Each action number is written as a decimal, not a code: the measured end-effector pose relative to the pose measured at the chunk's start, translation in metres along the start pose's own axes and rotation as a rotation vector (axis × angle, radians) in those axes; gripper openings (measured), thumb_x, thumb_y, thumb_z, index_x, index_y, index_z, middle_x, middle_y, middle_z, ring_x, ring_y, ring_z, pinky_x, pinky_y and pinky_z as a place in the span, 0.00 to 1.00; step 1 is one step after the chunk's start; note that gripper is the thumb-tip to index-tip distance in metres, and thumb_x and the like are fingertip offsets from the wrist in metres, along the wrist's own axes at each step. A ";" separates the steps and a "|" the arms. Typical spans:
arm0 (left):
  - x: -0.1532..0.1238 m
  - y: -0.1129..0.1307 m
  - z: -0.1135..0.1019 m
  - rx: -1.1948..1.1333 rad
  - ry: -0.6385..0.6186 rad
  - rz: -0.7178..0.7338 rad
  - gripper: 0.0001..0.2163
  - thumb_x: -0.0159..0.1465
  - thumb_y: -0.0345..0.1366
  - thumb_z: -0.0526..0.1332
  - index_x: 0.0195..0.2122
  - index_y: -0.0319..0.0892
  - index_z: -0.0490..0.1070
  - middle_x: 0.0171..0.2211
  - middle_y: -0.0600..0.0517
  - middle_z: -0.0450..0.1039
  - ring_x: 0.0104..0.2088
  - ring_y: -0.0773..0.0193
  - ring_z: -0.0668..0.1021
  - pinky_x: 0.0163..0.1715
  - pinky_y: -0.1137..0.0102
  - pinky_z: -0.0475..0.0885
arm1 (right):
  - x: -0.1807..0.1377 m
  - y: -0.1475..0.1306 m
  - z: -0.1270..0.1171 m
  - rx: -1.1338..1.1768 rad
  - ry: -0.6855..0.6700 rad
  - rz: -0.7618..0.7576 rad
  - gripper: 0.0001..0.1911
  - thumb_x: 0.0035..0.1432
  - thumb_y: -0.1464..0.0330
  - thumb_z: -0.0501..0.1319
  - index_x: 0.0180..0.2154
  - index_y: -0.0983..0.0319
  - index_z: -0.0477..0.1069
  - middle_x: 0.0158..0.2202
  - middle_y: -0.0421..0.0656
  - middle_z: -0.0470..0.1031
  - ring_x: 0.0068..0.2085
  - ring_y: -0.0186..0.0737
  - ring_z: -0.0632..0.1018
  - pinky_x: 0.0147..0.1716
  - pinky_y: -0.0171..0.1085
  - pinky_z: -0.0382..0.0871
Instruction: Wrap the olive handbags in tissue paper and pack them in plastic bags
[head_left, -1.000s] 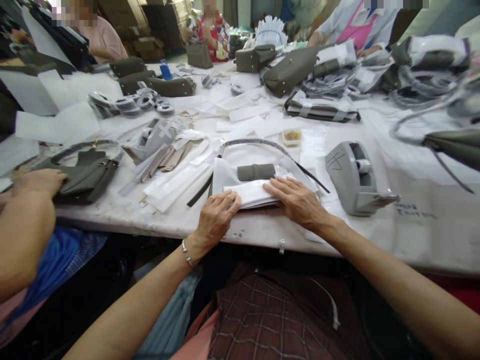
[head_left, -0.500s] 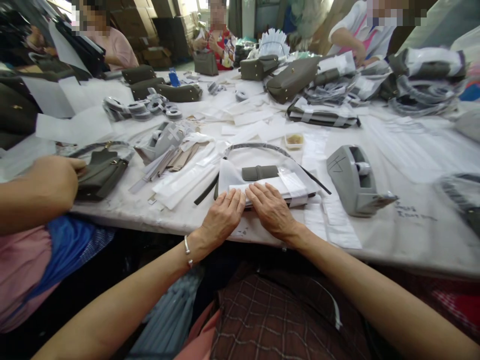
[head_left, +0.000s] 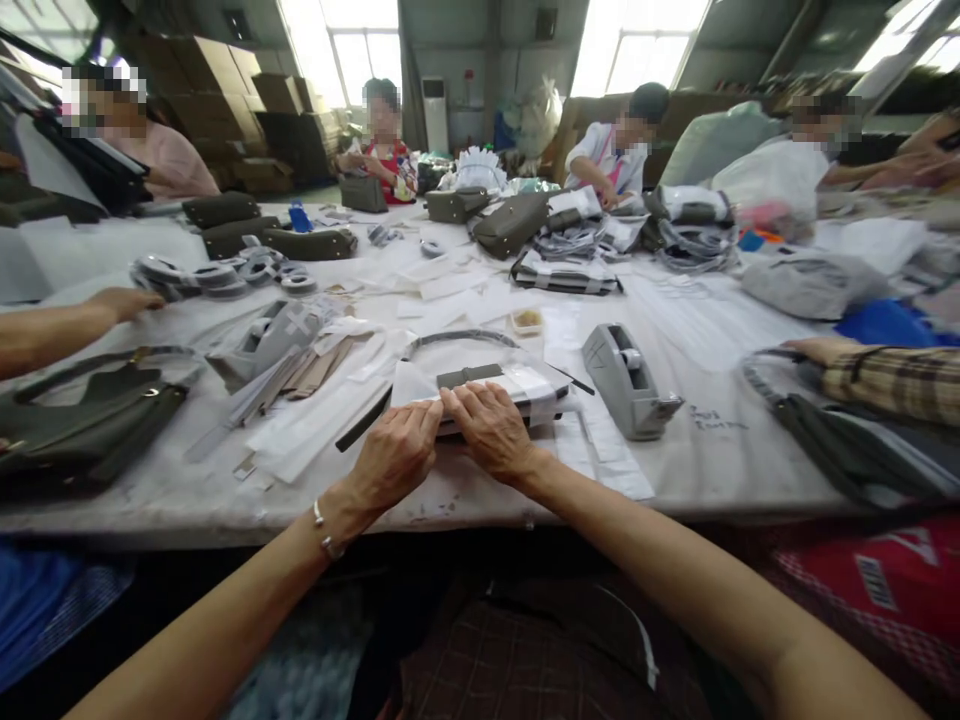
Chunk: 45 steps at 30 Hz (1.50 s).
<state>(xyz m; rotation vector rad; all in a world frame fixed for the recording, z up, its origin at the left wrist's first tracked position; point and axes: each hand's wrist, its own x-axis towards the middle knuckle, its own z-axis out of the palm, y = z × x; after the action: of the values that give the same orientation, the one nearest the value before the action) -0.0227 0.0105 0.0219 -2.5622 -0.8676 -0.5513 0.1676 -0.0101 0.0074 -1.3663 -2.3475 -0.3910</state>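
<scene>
My left hand (head_left: 396,455) and my right hand (head_left: 491,430) lie side by side, fingers flat, pressing on the near edge of a dark olive bag wrapped in white paper (head_left: 517,388). An olive strap piece (head_left: 469,376) lies on top of the wrapping just beyond my fingertips. The bag's curved handle (head_left: 457,338) arcs behind it. A grey tape dispenser (head_left: 628,380) stands to the right of my right hand.
White paper strips and tan strips (head_left: 315,375) lie left of the bag, with a second tape dispenser (head_left: 259,340). An olive bag (head_left: 82,420) sits at far left by a co-worker's arm (head_left: 67,320). Another person's plaid sleeve (head_left: 889,380) rests at right. Several people work at the far side.
My right hand slid left along the wrapped bag until it met my left hand. My head lifted, so more of the table and room shows.
</scene>
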 end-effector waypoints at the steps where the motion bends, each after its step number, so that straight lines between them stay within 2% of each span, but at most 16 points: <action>1: 0.001 0.000 -0.002 -0.006 -0.003 0.000 0.20 0.57 0.24 0.56 0.52 0.33 0.66 0.46 0.39 0.75 0.44 0.51 0.78 0.46 0.59 0.74 | 0.003 0.002 0.000 -0.006 0.008 -0.009 0.23 0.65 0.69 0.57 0.59 0.66 0.62 0.53 0.54 0.72 0.55 0.53 0.69 0.56 0.51 0.60; 4: -0.001 0.006 -0.005 0.013 -0.013 -0.011 0.23 0.57 0.25 0.57 0.56 0.33 0.64 0.49 0.37 0.74 0.48 0.49 0.77 0.48 0.57 0.73 | 0.008 0.004 0.003 -0.006 0.015 -0.052 0.12 0.67 0.72 0.51 0.49 0.66 0.68 0.44 0.51 0.75 0.47 0.49 0.72 0.49 0.48 0.65; 7: -0.013 0.012 0.001 0.118 0.064 -0.040 0.21 0.60 0.26 0.57 0.56 0.32 0.64 0.49 0.36 0.74 0.50 0.46 0.76 0.49 0.54 0.71 | 0.007 -0.004 0.006 -0.008 0.007 -0.090 0.10 0.68 0.72 0.49 0.42 0.64 0.69 0.38 0.48 0.75 0.41 0.47 0.73 0.43 0.45 0.65; 11: -0.032 0.011 0.016 0.151 0.198 -0.027 0.14 0.66 0.24 0.54 0.52 0.34 0.67 0.44 0.40 0.77 0.44 0.51 0.79 0.44 0.59 0.71 | 0.005 -0.021 -0.002 0.031 -0.048 -0.091 0.07 0.67 0.72 0.52 0.40 0.63 0.68 0.37 0.47 0.75 0.40 0.46 0.74 0.42 0.45 0.66; 13: -0.040 0.010 0.021 0.127 0.221 -0.006 0.14 0.67 0.23 0.53 0.52 0.34 0.68 0.45 0.41 0.78 0.45 0.52 0.79 0.45 0.60 0.70 | 0.007 -0.019 -0.014 0.115 -0.123 -0.083 0.06 0.65 0.67 0.57 0.42 0.63 0.69 0.39 0.47 0.77 0.42 0.47 0.75 0.42 0.45 0.67; 14: -0.043 0.010 0.023 0.116 0.229 -0.004 0.14 0.67 0.23 0.54 0.53 0.34 0.68 0.45 0.42 0.78 0.46 0.52 0.79 0.45 0.60 0.70 | 0.009 -0.013 -0.020 0.181 -0.150 -0.070 0.10 0.64 0.64 0.60 0.43 0.62 0.69 0.40 0.47 0.77 0.43 0.47 0.76 0.43 0.44 0.68; 16: -0.047 0.011 0.025 0.095 0.245 -0.016 0.14 0.67 0.22 0.54 0.52 0.34 0.69 0.46 0.42 0.78 0.46 0.53 0.79 0.46 0.61 0.69 | 0.017 0.012 -0.032 0.332 -0.149 0.001 0.16 0.62 0.59 0.63 0.48 0.61 0.70 0.44 0.46 0.79 0.45 0.44 0.78 0.44 0.41 0.70; 19: -0.049 0.013 0.027 0.047 0.268 -0.055 0.14 0.67 0.22 0.53 0.52 0.35 0.70 0.46 0.44 0.79 0.47 0.53 0.79 0.47 0.61 0.68 | 0.031 0.072 -0.037 0.426 -0.075 0.224 0.15 0.64 0.63 0.60 0.51 0.60 0.69 0.48 0.45 0.78 0.44 0.39 0.80 0.45 0.37 0.72; 22: -0.050 0.015 0.029 0.000 0.297 -0.091 0.14 0.68 0.23 0.53 0.52 0.36 0.70 0.46 0.45 0.79 0.48 0.54 0.80 0.49 0.61 0.68 | 0.043 0.137 -0.022 0.231 -0.069 0.401 0.15 0.64 0.66 0.58 0.52 0.61 0.70 0.50 0.49 0.77 0.47 0.44 0.79 0.47 0.43 0.72; 26: -0.050 0.016 0.033 -0.045 0.340 -0.149 0.16 0.67 0.23 0.52 0.53 0.40 0.71 0.45 0.47 0.80 0.47 0.57 0.80 0.51 0.63 0.68 | 0.054 0.198 0.018 -0.024 -0.178 0.448 0.22 0.63 0.63 0.60 0.57 0.63 0.67 0.60 0.55 0.69 0.59 0.52 0.71 0.56 0.51 0.65; 31: -0.051 0.015 0.034 -0.091 0.317 -0.157 0.15 0.67 0.23 0.53 0.52 0.39 0.71 0.45 0.46 0.80 0.49 0.56 0.80 0.53 0.62 0.68 | 0.063 0.236 0.062 -0.141 -0.410 0.578 0.29 0.64 0.57 0.56 0.62 0.64 0.61 0.70 0.57 0.51 0.69 0.58 0.54 0.63 0.63 0.47; 36: -0.053 0.013 0.035 -0.103 0.285 -0.154 0.15 0.68 0.23 0.53 0.53 0.38 0.71 0.47 0.45 0.79 0.50 0.54 0.79 0.52 0.60 0.68 | 0.069 0.251 0.066 -0.096 -0.518 0.582 0.25 0.62 0.56 0.59 0.57 0.60 0.70 0.71 0.53 0.48 0.70 0.61 0.50 0.64 0.64 0.41; 38: -0.053 0.012 0.035 -0.099 0.284 -0.147 0.15 0.67 0.23 0.54 0.53 0.38 0.71 0.47 0.44 0.79 0.50 0.54 0.79 0.52 0.60 0.68 | 0.068 0.250 0.056 -0.070 -0.460 0.584 0.25 0.60 0.57 0.61 0.56 0.59 0.71 0.70 0.53 0.52 0.69 0.60 0.54 0.64 0.63 0.44; 40: -0.052 0.012 0.035 -0.097 0.286 -0.137 0.15 0.67 0.22 0.54 0.53 0.38 0.71 0.46 0.44 0.79 0.49 0.53 0.79 0.51 0.60 0.68 | 0.060 0.245 0.040 0.002 -0.305 0.579 0.20 0.60 0.61 0.62 0.53 0.59 0.74 0.67 0.53 0.60 0.66 0.55 0.62 0.63 0.57 0.52; 43: -0.053 0.010 0.035 -0.096 0.297 -0.141 0.16 0.66 0.23 0.55 0.54 0.37 0.70 0.46 0.43 0.79 0.48 0.53 0.79 0.50 0.59 0.68 | 0.034 0.231 0.011 0.152 -0.034 0.557 0.10 0.61 0.65 0.61 0.39 0.60 0.80 0.55 0.49 0.75 0.55 0.46 0.75 0.58 0.47 0.65; 45: -0.054 0.009 0.036 -0.093 0.302 -0.164 0.17 0.66 0.24 0.56 0.56 0.37 0.68 0.47 0.42 0.78 0.48 0.52 0.79 0.49 0.59 0.69 | 0.010 0.218 -0.008 0.212 0.063 0.553 0.08 0.59 0.65 0.62 0.32 0.59 0.79 0.47 0.46 0.79 0.48 0.44 0.79 0.53 0.44 0.68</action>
<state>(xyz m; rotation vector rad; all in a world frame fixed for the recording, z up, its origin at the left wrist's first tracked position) -0.0482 -0.0061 -0.0364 -2.4115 -0.9652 -1.0191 0.3551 0.0995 0.0276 -1.7757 -1.7939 -0.0199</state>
